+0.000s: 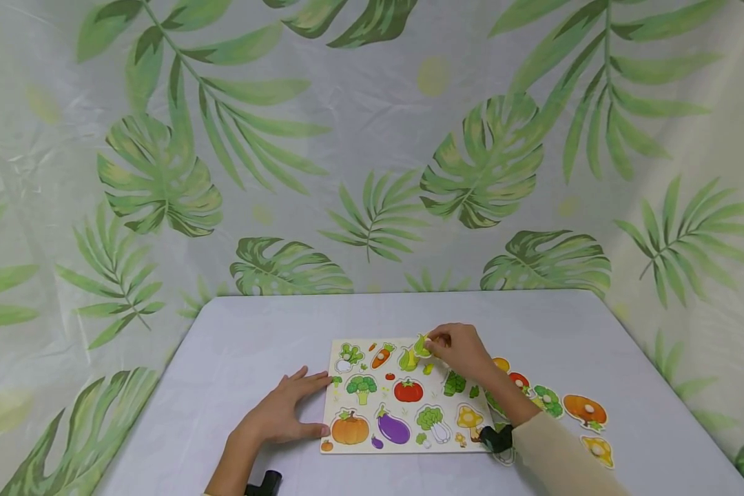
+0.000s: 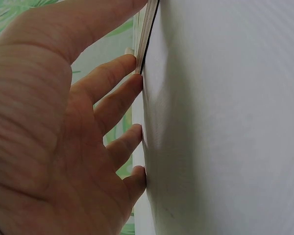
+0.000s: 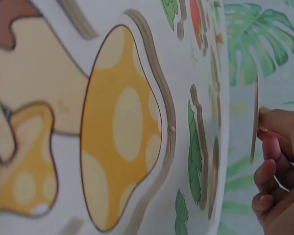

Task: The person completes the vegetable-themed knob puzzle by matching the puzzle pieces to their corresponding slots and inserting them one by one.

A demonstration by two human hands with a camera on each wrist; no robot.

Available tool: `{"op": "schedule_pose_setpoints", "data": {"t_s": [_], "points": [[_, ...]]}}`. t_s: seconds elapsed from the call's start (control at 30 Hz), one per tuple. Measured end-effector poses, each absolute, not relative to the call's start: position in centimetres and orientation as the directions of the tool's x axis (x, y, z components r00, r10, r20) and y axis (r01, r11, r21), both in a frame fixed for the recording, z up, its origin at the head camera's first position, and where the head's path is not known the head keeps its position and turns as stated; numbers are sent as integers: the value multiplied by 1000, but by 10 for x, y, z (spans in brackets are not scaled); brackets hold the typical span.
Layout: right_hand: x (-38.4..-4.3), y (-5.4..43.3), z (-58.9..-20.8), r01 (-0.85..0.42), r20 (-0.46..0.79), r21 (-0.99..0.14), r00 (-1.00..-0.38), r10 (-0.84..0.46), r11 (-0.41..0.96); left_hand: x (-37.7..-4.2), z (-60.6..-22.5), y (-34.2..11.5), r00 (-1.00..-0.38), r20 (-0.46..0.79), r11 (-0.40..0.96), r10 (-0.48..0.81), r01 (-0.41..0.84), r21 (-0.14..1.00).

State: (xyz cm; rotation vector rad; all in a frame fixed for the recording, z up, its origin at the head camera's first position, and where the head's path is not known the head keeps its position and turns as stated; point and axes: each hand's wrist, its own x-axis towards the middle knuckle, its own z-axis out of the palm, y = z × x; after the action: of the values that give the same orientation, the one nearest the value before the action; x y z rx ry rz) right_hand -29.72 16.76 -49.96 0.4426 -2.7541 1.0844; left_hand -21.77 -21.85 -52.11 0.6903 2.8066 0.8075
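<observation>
A flat vegetable puzzle board lies on the white table. My left hand is spread beside its left edge, thumb and fingers straight; in the left wrist view fingertips touch the board's side edge and the tabletop. Over the board's top right part, my right hand pinches a green puzzle piece near the printed green-yellow pear shape. The right wrist view shows that piece edge-on, off the board, with the thumb and fingers at its knob.
Right of the board lie several loose knobbed pieces, among them an orange pumpkin piece, a yellow mushroom piece and a green leafy piece. Some are partly hidden by the right forearm. A leaf-patterned curtain hangs behind the table.
</observation>
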Motion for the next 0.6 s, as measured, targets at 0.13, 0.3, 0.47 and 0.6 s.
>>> {"op": "schedule_pose_setpoints", "data": {"t_s": [0.13, 0.3, 0.47, 0.6], "points": [[-298, 163, -500, -310, 232, -641, -950, -208, 703, -217, -520, -218, -887, -14, 754, 461, 383, 533], [-299, 156, -501, -300, 218, -645, -954, -207, 703, -217, -519, -217, -889, -22, 755, 457, 374, 538], [-298, 150, -500, -311, 212, -650, -950, -228, 694, -216, -517, -218, -889, -21, 754, 458, 375, 539], [-297, 146, -500, -305, 194, -658, -952, -236, 689, -215, -516, -218, -885, -19, 749, 466, 383, 541]]}}
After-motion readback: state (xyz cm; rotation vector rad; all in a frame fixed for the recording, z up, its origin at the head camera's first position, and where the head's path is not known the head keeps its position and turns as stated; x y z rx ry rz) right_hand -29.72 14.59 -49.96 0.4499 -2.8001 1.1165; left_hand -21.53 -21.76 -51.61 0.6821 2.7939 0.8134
